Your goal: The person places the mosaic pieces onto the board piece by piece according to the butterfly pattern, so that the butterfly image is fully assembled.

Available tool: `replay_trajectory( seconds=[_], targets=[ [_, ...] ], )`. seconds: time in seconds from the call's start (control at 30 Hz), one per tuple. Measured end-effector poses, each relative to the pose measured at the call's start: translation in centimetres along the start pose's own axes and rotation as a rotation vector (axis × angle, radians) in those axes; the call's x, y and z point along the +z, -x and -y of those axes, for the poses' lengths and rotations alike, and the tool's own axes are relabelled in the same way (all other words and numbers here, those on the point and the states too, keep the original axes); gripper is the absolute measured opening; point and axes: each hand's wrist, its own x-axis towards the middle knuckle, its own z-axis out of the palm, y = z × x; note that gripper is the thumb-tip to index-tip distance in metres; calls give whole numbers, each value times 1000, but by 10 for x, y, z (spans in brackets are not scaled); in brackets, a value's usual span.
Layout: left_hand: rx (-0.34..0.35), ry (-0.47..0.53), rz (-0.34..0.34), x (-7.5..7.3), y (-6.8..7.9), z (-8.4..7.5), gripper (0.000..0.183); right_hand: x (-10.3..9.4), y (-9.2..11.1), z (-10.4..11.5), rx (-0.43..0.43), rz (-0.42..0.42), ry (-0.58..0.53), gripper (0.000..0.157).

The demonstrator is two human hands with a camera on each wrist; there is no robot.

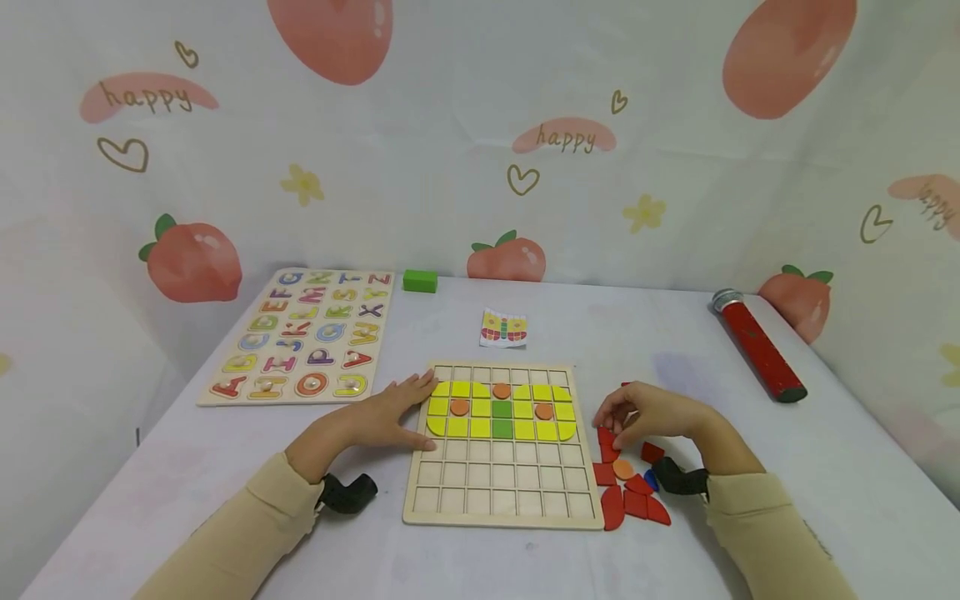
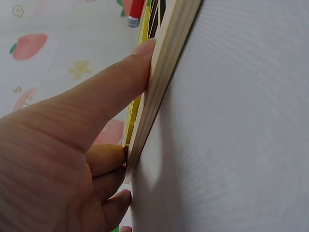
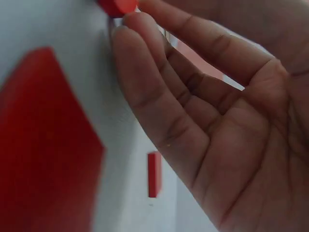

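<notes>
In the head view, a wooden grid board (image 1: 502, 523) holds yellow tiles (image 1: 480, 427), two green squares (image 1: 502, 419) and orange discs (image 1: 502, 391). My left hand (image 1: 386, 417) rests on its left edge, fingers extended; the left wrist view shows the thumb (image 2: 120, 79) against the board's rim (image 2: 166, 63). To the right of the board, my right hand (image 1: 648, 412) is over loose red pieces, its thumb and fingertips pinching a red tile (image 1: 606, 442). That tile (image 3: 116, 6) shows at the fingertips in the right wrist view, its outline partly cut off.
Several red pieces (image 1: 636, 505), an orange disc (image 1: 623, 470) and a blue piece (image 1: 651, 480) lie right of the board. A small picture card (image 1: 504, 328) lies behind it. Further out are an alphabet board (image 1: 300, 333), a green block (image 1: 420, 282) and a red microphone (image 1: 761, 350).
</notes>
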Motion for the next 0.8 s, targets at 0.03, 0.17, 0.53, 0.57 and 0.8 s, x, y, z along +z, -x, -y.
replay_trajectory(
  seconds=[0.03, 0.17, 0.53, 0.57, 0.8],
  targets=[
    [-2, -1, 0, 0, 0, 0, 101, 1, -1, 1, 3, 1, 4, 26],
    [4, -3, -3, 0, 0, 0, 101, 5, -3, 2, 18, -11, 17, 24],
    [5, 0, -6, 0, 0, 1, 101, 4, -7, 3, -9, -36, 3, 16],
    [2, 0, -4, 0, -1, 1, 101, 4, -8, 4, -11, -41, -6, 15],
    [6, -11, -2, -1, -1, 1, 102, 5, -16, 20, -22, -50, -4, 11]
  ],
)
